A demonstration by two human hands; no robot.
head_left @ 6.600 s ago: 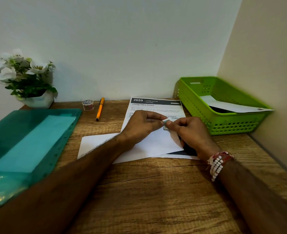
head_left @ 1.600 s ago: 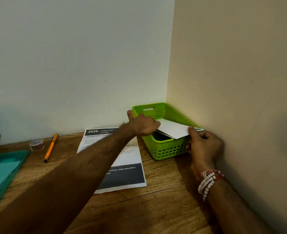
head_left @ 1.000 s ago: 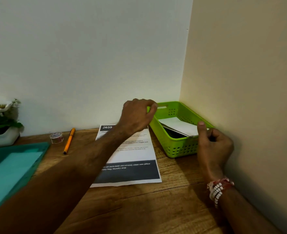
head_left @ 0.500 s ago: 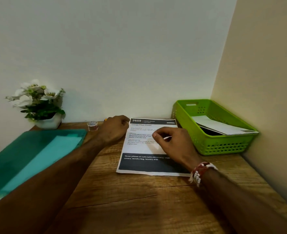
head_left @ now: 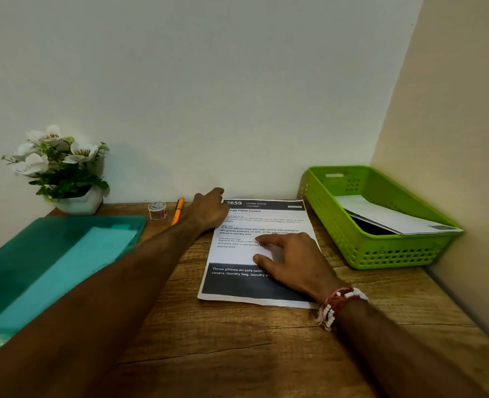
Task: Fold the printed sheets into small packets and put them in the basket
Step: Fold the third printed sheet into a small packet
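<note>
One sheet (head_left: 262, 225), unfolded, on desk (head_left: 237, 354) beside basket (head_left: 381, 255). My right hand (head_left: 293, 261) lies spread on it, probably pinning it; left hand (head_left: 209, 209) covers its far corner, grip unclear to me. One packet (head_left: 392, 218) rests in basket.

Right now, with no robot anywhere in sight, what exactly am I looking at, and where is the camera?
No machine here: a person wears the camera on the head, looking down at both hands. The right hand lies flat on a printed sheet on the wooden table; the left hand reaches its far corner, grip unclear. A green basket to the right holds folded paper. On the left lie a teal folder, a pen, a tape roll and a potted flower.
</note>
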